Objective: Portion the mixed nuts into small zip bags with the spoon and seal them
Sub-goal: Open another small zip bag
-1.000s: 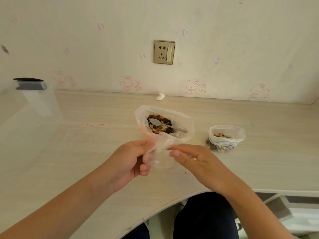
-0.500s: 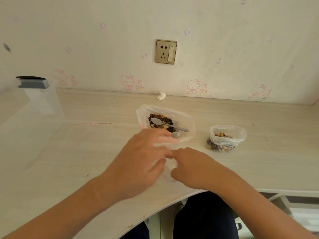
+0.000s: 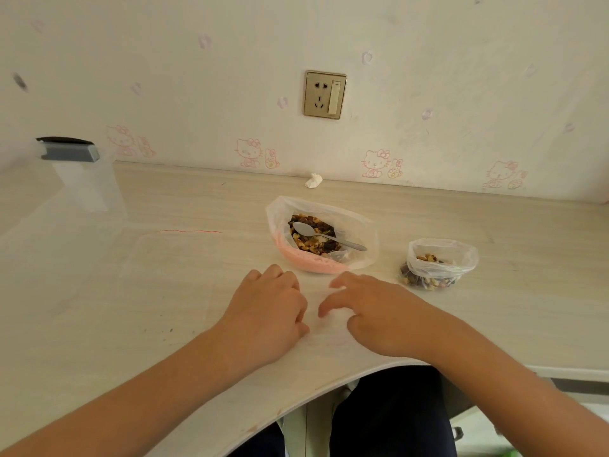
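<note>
While the empty zip bag (image 3: pixel 326 329) is lying flat on the surface (image 3: pixel 164 291) at lower centre, barely showing as clear film between the two hands, the left hand (image 3: pixel 267 311) is resting at its left edge with fingers curled under; whether that grip is pinching the film cannot be told. The right hand (image 3: pixel 375 313) is spreading loosely bent fingers over the right edge, its grip closing on nothing. The mixed nuts (image 3: pixel 306 247) are sitting just above, in the large open bag (image 3: pixel 365 232), with the spoon (image 3: pixel 329 238) lying across them; a filled small bag (image 3: pixel 438 265) is standing unsealed at centre right. By this reading the step is opening the bag's mouth: rubbing the two layers apart at the zip edge, then keeping one lip firmly pinched, is likely leaving the other hand free for the spoon.
</note>
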A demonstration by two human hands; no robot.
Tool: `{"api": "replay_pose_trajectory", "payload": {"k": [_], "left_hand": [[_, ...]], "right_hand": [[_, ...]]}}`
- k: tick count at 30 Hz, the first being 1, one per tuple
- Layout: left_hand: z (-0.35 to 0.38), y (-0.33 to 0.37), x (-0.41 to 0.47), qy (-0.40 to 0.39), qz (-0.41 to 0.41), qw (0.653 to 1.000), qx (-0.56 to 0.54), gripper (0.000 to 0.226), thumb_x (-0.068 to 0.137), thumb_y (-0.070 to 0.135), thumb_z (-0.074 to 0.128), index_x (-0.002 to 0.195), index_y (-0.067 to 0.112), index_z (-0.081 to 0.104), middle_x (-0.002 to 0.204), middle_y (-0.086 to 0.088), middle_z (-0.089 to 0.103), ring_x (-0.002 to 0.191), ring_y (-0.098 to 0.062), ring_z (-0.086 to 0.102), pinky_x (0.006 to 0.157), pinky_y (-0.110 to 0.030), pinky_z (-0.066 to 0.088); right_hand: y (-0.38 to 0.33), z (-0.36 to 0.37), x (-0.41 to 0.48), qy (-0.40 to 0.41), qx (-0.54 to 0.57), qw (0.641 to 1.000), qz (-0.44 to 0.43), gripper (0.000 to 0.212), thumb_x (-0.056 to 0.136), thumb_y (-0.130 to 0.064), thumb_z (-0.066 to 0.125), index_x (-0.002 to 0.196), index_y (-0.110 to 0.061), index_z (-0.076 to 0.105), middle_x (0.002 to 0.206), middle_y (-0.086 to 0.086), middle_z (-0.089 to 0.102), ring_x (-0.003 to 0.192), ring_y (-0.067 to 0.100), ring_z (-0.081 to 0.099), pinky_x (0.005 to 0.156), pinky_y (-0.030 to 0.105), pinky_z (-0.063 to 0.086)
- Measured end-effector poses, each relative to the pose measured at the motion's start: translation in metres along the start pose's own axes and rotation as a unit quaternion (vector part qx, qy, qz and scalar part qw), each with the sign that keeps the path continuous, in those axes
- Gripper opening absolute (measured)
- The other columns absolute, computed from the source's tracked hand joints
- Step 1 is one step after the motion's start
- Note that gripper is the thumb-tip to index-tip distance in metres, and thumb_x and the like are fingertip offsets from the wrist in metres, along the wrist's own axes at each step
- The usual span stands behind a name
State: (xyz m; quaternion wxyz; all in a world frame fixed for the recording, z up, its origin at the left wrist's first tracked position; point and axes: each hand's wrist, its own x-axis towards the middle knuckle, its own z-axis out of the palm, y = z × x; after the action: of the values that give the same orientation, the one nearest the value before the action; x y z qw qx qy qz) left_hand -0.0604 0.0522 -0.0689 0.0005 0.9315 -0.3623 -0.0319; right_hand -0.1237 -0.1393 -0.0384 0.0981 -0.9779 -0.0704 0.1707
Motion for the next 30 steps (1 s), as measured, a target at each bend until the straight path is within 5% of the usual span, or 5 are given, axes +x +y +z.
{"api": "replay_pose_trajectory", "payload": {"k": [5,9,12,20,30], "left_hand": [[-0.008,-0.001,0.002,-0.019,0.019,1.0,0.008,0.026,0.097,0.056,0.059,0.101,0.034,0.073,0.133,0.01,0.056,0.127,-0.017,0.043,0.103,-0.039,0.038],[-0.013,-0.004,-0.001,-0.042,0.049,0.996,0.058,0.024,0.099,0.049,0.057,0.104,0.033,0.075,0.133,0.006,0.058,0.124,-0.02,0.043,0.102,-0.041,0.04],[-0.007,-0.005,-0.003,0.0,0.113,0.993,0.025,0.019,0.1,0.032,0.057,0.11,0.035,0.073,0.156,0.007,0.042,0.141,-0.018,0.031,0.11,-0.038,0.03],[-0.002,-0.011,0.004,-0.043,-0.002,0.998,0.037,0.024,0.096,0.05,0.049,0.11,0.035,0.062,0.125,0.007,0.05,0.116,-0.019,0.043,0.085,-0.039,0.043],[0.005,-0.014,-0.005,-0.036,-0.023,0.995,-0.09,0.018,0.088,0.055,0.059,0.095,0.038,0.06,0.122,0.016,0.044,0.109,-0.011,0.042,0.095,-0.034,0.043]], "right_hand": [[0.0,0.015,0.018,0.095,0.01,0.995,0.009,0.034,0.104,-0.053,0.046,0.112,-0.036,0.075,0.141,-0.009,0.057,0.126,0.017,0.048,0.106,0.041,0.043],[0.007,0.022,0.021,0.128,-0.001,0.992,0.019,0.021,0.093,-0.058,0.061,0.093,-0.037,0.068,0.128,-0.014,0.056,0.113,0.013,0.047,0.099,0.038,0.043],[0.008,0.023,0.021,0.119,-0.008,0.993,0.006,0.02,0.089,-0.057,0.061,0.086,-0.037,0.062,0.131,-0.014,0.053,0.111,0.012,0.046,0.095,0.037,0.042],[0.013,0.024,0.013,0.078,-0.018,0.997,-0.012,0.021,0.084,-0.06,0.058,0.095,-0.044,0.051,0.153,-0.013,0.039,0.134,0.017,0.039,0.108,0.042,0.038],[0.024,0.055,0.007,0.172,0.097,0.979,-0.047,0.026,0.083,-0.053,0.055,0.108,-0.045,0.057,0.156,-0.02,0.036,0.145,0.007,0.024,0.119,0.033,0.019]]}}
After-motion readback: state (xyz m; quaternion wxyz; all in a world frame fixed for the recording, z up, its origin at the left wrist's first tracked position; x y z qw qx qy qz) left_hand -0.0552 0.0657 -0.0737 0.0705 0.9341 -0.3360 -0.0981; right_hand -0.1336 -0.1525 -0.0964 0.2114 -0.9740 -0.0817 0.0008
